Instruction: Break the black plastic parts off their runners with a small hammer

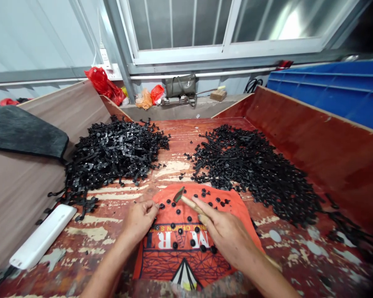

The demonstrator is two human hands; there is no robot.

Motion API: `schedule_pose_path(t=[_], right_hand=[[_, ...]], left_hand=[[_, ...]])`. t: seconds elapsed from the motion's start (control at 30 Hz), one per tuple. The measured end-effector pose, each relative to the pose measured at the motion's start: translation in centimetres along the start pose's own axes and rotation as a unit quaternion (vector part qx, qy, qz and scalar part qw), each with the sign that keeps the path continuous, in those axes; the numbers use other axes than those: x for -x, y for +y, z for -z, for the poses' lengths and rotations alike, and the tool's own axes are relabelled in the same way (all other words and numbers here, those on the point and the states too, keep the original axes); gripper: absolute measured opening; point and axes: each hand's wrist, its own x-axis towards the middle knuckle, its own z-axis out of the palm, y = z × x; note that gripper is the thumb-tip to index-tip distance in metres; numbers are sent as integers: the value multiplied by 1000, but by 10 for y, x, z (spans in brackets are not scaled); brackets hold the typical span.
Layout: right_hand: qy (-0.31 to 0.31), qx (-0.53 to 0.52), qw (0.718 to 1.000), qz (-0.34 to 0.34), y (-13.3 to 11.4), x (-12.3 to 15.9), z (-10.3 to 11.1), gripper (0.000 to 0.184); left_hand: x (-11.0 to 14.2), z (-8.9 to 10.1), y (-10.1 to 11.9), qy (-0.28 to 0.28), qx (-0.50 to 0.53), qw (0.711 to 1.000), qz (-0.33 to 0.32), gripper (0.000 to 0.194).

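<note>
A small blade (178, 195) on a long wooden handle (191, 203) makes up the knife in my right hand (228, 231), whose fingers wrap around that handle. Its blade hangs over an orange printed cloth (236, 219) scattered with several small round black plastic pieces (178, 212). On the cloth's left side, my left hand (139, 219) is closed in a pinch, its fingertips at a black plastic piece (162, 206). How firmly they grip it is partly hidden.
Heaps of black plastic parts lie at left (112, 149) and right (248, 161) on the worn red table (174, 136). A white power bank (43, 236) with a cable sits at left. Boards (313, 149) wall the sides; a blue crate (329, 91) stands beyond the right one.
</note>
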Motion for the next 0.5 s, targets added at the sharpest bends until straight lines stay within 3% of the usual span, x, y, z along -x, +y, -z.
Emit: schedule_pose_path(t=[0.27,0.5], right_hand=[[-14,7,1000,10,-9,-1,1,46],[-10,17,1000,8,-10,-1,1,47]], left_hand=[[-6,-1,-6,-24,41,999,-9,36],[-5,-1,-5,2,37,999,-23,36]])
